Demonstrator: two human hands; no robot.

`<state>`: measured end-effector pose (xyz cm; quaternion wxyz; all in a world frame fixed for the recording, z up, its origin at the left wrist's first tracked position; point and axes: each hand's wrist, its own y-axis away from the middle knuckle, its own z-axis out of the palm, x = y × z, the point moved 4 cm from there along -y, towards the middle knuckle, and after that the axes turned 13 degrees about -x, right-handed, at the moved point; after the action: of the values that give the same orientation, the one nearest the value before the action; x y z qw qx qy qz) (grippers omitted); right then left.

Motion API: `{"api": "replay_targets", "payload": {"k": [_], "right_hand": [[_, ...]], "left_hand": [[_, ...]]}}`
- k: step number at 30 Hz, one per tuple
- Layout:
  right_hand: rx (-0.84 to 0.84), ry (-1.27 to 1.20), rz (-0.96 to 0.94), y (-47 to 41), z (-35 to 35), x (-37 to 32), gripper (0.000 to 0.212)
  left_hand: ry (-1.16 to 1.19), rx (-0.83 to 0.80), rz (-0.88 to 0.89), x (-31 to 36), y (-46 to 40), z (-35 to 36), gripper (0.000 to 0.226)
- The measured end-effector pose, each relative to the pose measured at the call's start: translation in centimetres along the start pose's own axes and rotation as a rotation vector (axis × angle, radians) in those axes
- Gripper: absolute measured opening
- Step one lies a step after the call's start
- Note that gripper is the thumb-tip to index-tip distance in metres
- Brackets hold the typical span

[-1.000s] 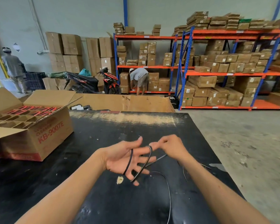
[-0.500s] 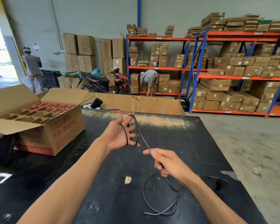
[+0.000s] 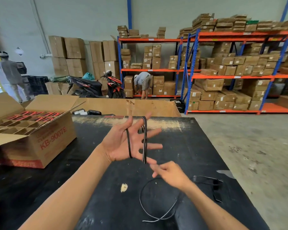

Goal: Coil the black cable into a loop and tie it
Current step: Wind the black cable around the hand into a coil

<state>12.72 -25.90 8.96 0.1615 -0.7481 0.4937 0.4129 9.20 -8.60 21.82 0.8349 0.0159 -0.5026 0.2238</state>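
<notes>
Black cable [image 3: 144, 140] with pale sheen; black tabletop [image 3: 106, 205]; tan carton [image 3: 40, 143], red lettering; orange-and-blue racking [image 3: 188, 75].

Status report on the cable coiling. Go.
Left hand open, fingers spread, black cable wrapped around it. Right hand blurred just below, grip unclear. Slack loops on table. Nothing in the way.

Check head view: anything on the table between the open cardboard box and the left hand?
Nothing: in the head view only bare black table lies between the cardboard box and the left hand.
</notes>
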Motion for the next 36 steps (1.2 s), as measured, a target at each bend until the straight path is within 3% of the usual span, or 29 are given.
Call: {"api": "replay_targets", "payload": {"k": [3, 5, 9, 14, 18, 22, 26, 32, 36], "right_hand": [[0.128, 0.079, -0.036, -0.9, -4.5, -1.3, 0.037], [0.118, 0.09, -0.046, -1.1, -7.8, -3.4, 0.034], [0.046, 0.132, -0.127, -0.6, -11.1, -8.2, 0.054], [0.083, -0.05, -0.242, 1.7, -10.3, -11.7, 0.041], [-0.061, -0.263, -0.292, 2.8, -6.2, -10.2, 0.027], [-0.239, -0.444, -0.256, 2.3, -0.4, -7.3, 0.024], [-0.34, -0.47, -0.227, 1.7, 3.6, -5.5, 0.026], [-0.124, -0.267, -0.088, -0.4, 2.5, -2.0, 0.04], [0.079, -0.163, -0.047, -1.2, -0.6, -0.8, 0.044]], "left_hand": [[0.021, -0.045, -0.255, -3.0, 0.0, 0.2, 0.062], [0.043, 0.014, -0.415, -4.9, 0.5, -0.8, 0.063], [-0.033, 0.204, -0.535, -6.4, 2.0, -3.8, 0.061], [-0.061, 0.504, -0.257, -4.6, 3.7, -7.4, 0.062], [0.017, 0.699, 0.044, -1.4, 5.5, -8.3, 0.063], [0.017, 0.623, 0.215, 0.8, 4.9, -7.1, 0.06], [0.024, 0.558, 0.301, 2.2, 3.6, -5.5, 0.055], [-0.008, 0.377, 0.201, 2.0, 2.7, -3.5, 0.054], [-0.059, 0.371, 0.145, 1.7, 2.5, -2.9, 0.053]]}}
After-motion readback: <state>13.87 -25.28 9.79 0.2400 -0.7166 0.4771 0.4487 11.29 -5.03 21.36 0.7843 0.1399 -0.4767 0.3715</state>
